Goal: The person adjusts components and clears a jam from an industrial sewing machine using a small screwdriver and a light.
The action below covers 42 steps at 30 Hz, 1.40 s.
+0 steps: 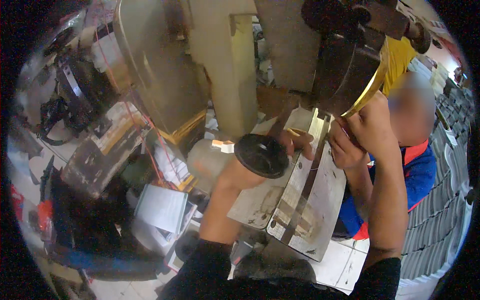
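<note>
1. At the far left, a dark tangle of straps (70,100) is bent by the lens rim and is too murky to name.
2. A worn metal box (100,155) sits tilted below it, with thin red cords (132,117) running across it.
3. Lower down, a stack of papers (160,207) lies among clutter that is hard to sort out.
4. At the centre, a beige machine column (225,65) rises and is cut off by the top edge.
5. The left hand (250,167) reaches up from the lower edge. A black round disc (262,155) covers most of it, so I cannot tell whether its fingers grip the disc or only lie behind it. Fingertips (295,142) show past the disc's right side, on the plate.
6. A scuffed steel plate (305,200) slants under both hands, with a dark groove down it.
7. The right hand (367,132) is raised, its fingers closed on the lower end of a curved yellow strip (372,82) just above the plate's top.
8. The strip rims a dark machine head (345,65), partly in shadow.
9. Behind the right arm, another person in a blue top (420,175) is mostly hidden.
</note>
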Each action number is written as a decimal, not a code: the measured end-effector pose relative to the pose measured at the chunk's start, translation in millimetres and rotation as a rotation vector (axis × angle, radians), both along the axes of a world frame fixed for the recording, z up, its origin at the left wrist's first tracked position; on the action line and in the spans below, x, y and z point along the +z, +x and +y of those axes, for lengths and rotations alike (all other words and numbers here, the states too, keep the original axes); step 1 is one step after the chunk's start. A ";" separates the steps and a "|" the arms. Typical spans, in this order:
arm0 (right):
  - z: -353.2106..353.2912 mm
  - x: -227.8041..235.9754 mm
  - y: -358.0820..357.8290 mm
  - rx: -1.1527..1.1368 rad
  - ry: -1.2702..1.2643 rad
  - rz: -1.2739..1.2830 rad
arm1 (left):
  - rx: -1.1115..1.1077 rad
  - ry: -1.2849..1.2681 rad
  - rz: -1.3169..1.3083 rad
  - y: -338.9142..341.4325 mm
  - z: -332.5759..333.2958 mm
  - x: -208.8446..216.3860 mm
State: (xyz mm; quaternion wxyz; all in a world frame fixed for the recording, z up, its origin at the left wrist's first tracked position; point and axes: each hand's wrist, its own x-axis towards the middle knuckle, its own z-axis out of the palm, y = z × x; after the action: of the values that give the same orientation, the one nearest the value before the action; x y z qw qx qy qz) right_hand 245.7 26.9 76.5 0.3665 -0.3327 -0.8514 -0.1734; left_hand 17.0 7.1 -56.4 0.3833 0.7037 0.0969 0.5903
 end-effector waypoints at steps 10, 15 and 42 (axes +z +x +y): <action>-37.4 -12.8 13.7 -0.192 -0.115 0.266 | 0.174 -0.143 0.187 -3.2 -55.4 45.2; -85.2 -43.9 -19.8 0.240 -0.223 0.496 | 0.363 0.293 0.451 -4.0 -70.6 68.3; -197.9 -52.9 -3.8 0.311 0.091 0.490 | 0.504 -0.221 0.223 42.0 -187.2 107.9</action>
State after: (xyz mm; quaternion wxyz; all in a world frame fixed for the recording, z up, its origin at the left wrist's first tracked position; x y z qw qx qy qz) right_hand 241.9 -171.0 23.6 0.5980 -0.2134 -0.7696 -0.0674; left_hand 58.9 -180.0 51.5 0.2857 0.6720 0.3741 0.5717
